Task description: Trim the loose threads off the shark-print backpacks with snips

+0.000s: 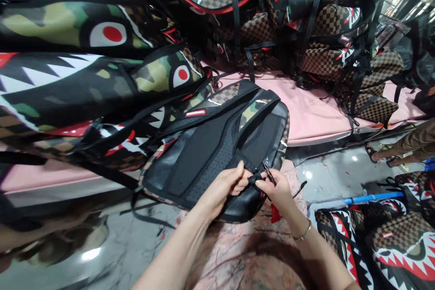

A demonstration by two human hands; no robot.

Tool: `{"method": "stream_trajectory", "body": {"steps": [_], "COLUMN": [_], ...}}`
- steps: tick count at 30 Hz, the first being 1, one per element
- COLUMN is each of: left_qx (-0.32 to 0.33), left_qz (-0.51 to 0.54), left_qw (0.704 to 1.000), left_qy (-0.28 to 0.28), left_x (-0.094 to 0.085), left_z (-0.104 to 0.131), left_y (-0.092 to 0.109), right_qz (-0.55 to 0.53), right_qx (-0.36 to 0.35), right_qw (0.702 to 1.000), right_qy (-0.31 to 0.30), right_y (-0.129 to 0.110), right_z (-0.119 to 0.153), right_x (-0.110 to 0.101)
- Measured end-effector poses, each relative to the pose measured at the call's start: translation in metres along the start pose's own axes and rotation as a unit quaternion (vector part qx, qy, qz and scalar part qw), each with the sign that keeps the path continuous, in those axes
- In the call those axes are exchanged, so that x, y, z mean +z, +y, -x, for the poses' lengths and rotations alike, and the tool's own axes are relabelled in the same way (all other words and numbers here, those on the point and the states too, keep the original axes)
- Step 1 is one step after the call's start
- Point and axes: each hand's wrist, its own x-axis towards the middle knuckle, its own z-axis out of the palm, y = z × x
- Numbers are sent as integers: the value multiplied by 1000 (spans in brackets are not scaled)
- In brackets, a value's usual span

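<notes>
My left hand (229, 183) and right hand (277, 186) pinched a black strap (253, 179) on the backpack (210, 167). I couldn't read its red label (196, 113). A blue-edged bin (374, 198) held toothy bags (404, 251).

pink-topped table (312, 120): camo bags (84, 74), checkered bags (322, 60) | grey floor (328, 179): red scraps (347, 173)

Long pink table (299, 120) — glossy grey floor (329, 181) — white glints (308, 175).
</notes>
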Motion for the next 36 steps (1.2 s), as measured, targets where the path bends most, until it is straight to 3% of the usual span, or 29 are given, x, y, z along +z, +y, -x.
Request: {"method": "stream_trajectory", "body": {"steps": [7,14,18,20,25,30,33,36], "left_qx": [35,63,58,51,46,36,26,20], "left_qz": [-26,-75,-117,-112,-66,-31,-17,-3], "left_qw": [998,995,991,992,996,998,999,999], "left_qy": [50,35,27,27,26,30,37,35], "left_x": [9,4,5,5,3,5,7,6], "left_z": [4,5,4,4,-1,-1,1,1], "left_y": [-2,-5,-5,-6,-9,-10,-10,-11], "right_qz": [5,146,125,133,216,83,48,89], "right_qx": [-3,-128,-98,-101,-220,-108,-86,-100], "right_qw": [1000,981,986,985,951,990,995,991], "right_qy": [4,-25,-60,-47,31,-32,-7,31], "right_y": [4,-7,-4,-2,-17,-36,-34,-28], "right_z": [-4,-11,-20,-21,-5,0,-4,-1], "right_x": [-5,-12,-11,-10,-7,-3,-11,-26]}}
